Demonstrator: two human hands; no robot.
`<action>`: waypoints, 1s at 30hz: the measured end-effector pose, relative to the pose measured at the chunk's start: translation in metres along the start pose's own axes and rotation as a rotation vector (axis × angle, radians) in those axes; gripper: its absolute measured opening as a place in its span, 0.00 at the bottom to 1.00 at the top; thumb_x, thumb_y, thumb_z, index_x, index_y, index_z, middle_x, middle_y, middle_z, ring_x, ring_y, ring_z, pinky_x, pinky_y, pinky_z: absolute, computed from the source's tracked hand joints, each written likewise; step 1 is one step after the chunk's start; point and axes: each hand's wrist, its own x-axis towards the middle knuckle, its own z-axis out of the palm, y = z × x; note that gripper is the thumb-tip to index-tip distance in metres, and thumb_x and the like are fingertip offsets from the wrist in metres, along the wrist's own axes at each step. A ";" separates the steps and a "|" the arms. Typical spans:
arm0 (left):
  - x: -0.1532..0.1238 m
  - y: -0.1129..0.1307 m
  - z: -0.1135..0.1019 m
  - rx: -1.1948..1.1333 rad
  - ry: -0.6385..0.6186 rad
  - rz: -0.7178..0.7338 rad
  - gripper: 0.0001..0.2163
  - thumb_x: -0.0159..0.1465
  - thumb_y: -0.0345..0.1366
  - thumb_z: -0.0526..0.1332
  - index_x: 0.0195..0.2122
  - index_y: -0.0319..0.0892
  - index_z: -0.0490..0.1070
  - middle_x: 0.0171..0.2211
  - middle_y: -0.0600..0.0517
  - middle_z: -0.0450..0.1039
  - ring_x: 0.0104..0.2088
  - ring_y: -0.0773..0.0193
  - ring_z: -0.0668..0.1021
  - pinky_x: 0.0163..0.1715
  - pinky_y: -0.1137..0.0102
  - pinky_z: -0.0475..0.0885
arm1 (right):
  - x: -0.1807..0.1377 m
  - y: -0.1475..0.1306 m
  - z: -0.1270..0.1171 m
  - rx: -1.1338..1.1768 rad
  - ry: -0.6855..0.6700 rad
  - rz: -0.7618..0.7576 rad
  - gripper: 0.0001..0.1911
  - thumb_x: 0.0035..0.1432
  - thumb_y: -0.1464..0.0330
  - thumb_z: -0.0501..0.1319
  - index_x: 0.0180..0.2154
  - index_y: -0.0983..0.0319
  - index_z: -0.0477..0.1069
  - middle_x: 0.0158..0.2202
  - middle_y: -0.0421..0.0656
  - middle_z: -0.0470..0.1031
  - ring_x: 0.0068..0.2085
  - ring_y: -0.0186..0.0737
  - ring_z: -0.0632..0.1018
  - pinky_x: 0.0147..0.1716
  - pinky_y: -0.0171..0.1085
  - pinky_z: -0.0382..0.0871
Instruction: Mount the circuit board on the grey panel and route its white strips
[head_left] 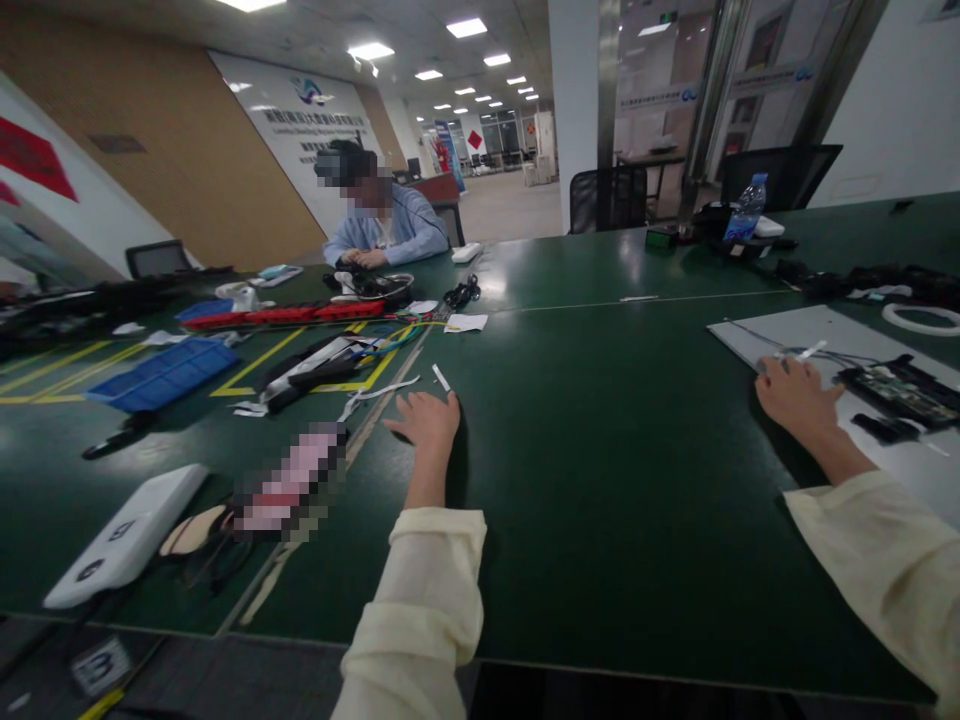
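My left hand (429,425) is open on the green table (600,480), fingers spread and palm down. A small white strip (441,378) lies just beyond its fingertips; whether they touch cannot be made out. My right hand (799,395) reaches over the left part of a pale flat panel (817,325), its thumb apart from the bent fingers. Beside those fingertips is a small white piece (812,350), close to a thin dark cable (757,335). To the right of this hand, a circuit board in a black frame (900,388) lies on the panel.
On the left are a blue tray (165,372), a red power strip (285,316), a white box-like device (127,535) and a blurred-out pink object (292,480). Across the table sits a person (386,225). A water bottle (746,208) stands at the back right.
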 end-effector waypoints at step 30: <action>-0.013 0.004 -0.016 -0.012 0.184 0.088 0.31 0.67 0.45 0.46 0.64 0.26 0.49 0.67 0.32 0.44 0.67 0.44 0.48 0.62 0.43 0.43 | 0.003 -0.001 -0.003 -0.050 0.028 -0.016 0.23 0.64 0.62 0.41 0.53 0.62 0.65 0.53 0.58 0.63 0.55 0.61 0.63 0.48 0.71 0.52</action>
